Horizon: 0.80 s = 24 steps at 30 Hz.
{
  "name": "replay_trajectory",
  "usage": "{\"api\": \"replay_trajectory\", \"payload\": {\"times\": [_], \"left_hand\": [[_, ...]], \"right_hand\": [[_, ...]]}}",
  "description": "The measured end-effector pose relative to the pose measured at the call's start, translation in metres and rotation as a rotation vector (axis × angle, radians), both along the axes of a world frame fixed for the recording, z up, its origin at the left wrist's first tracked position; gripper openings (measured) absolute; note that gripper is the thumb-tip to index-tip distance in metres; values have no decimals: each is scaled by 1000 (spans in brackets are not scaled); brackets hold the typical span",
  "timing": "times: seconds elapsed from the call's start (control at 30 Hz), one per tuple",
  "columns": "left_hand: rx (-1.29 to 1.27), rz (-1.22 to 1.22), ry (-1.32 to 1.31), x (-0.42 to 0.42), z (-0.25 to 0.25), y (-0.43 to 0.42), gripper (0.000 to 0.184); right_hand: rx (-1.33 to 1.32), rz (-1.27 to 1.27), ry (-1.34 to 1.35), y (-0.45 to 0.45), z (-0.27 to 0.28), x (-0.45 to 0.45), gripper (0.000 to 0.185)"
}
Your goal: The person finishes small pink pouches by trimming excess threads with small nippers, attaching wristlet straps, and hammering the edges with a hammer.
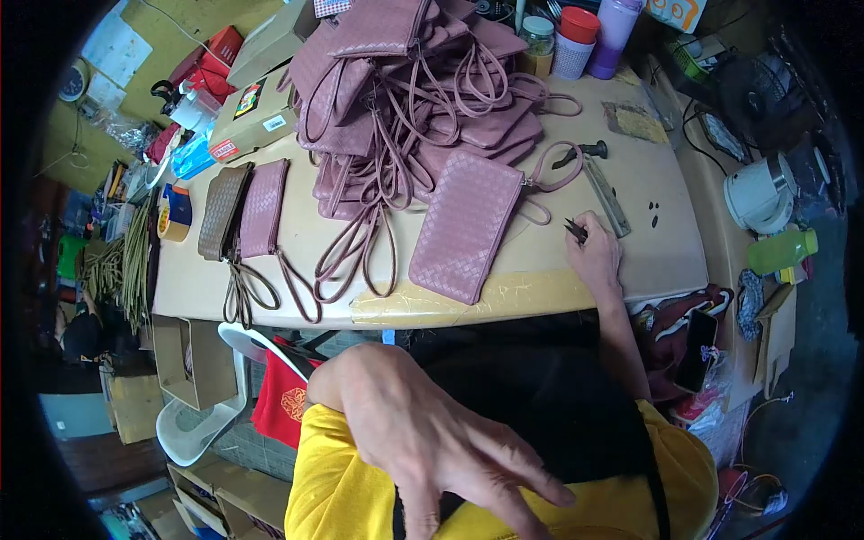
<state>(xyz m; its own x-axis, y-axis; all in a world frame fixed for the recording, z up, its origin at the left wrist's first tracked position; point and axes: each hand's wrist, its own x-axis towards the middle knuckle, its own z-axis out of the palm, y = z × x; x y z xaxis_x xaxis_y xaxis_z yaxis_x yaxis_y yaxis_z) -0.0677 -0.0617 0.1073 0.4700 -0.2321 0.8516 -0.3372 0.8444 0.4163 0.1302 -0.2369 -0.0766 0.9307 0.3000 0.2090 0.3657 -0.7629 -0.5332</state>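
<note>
My left hand (418, 432) is raised close to the camera in front of my yellow shirt, its fingers spread and holding nothing. My right hand (596, 256) rests at the right of the table, closed around a small black tool with two pointed tips (576, 231). To the left of those tips lies a mauve woven-pattern pouch (468, 225) with a zip and a wrist strap. Behind it rises a large pile of similar mauve pouches (405, 108), their straps hanging forward. A metal bar (605, 198) is just beyond my right hand.
A brown pouch (223, 211) and another mauve pouch (264, 207) lie at the left, near a tape roll (175, 213) and cardboard box (252, 112). Several small black pieces (654, 214) are at right. Jar (537, 45) and purple bottle (615, 36) stand behind.
</note>
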Motion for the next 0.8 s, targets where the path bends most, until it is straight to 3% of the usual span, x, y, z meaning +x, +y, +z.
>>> {"api": "replay_trajectory", "payload": {"times": [0.03, 0.07, 0.1, 0.13, 0.2, 0.27, 0.33, 0.37, 0.43, 0.47, 0.53, 0.6, 0.73, 0.8], "left_hand": [[265, -103, -233, 20, 4, 24, 24], [531, -207, -467, 31, 6, 39, 18], [720, -161, -587, 27, 1, 41, 10], [719, -164, -588, 28, 2, 43, 10], [1016, 14, -485, 32, 7, 48, 23], [1118, 194, -546, 30, 13, 49, 17], [1081, 24, -165, 26, 19, 46, 19], [1079, 22, -161, 24, 17, 43, 19], [725, 150, 65, 23, 14, 34, 19], [726, 146, 66, 19, 11, 27, 19], [321, 89, 412, 9, -1, 14, 20], [209, 13, 443, 6, -4, 15, 15], [104, 148, 299, 5, -5, 3, 14], [55, 24, 442, -11, 4, -4, 16]], "right_hand": [[-12, -1, 9, 0, 2, 0, 16], [-22, -4, 17, 1, 3, 0, 17], [-20, -9, 17, 1, 2, 0, 17], [-18, -3, 5, 0, 0, 0, 17], [-12, -1, -13, 0, -3, 3, 17], [-13, 10, -19, -1, -5, 2, 16], [-6, 11, -20, -1, -5, 3, 16], [1, 16, -21, -1, -5, 3, 16], [4, 14, -18, 0, -6, 3, 17], [5, 12, -17, -1, -6, 3, 17], [14, 11, -24, 0, -5, 3, 17], [23, 7, -29, 0, -4, 2, 18], [-29, -17, -7, -1, -8, 5, 17], [-50, -17, -1, -3, -13, 5, 17]]}}
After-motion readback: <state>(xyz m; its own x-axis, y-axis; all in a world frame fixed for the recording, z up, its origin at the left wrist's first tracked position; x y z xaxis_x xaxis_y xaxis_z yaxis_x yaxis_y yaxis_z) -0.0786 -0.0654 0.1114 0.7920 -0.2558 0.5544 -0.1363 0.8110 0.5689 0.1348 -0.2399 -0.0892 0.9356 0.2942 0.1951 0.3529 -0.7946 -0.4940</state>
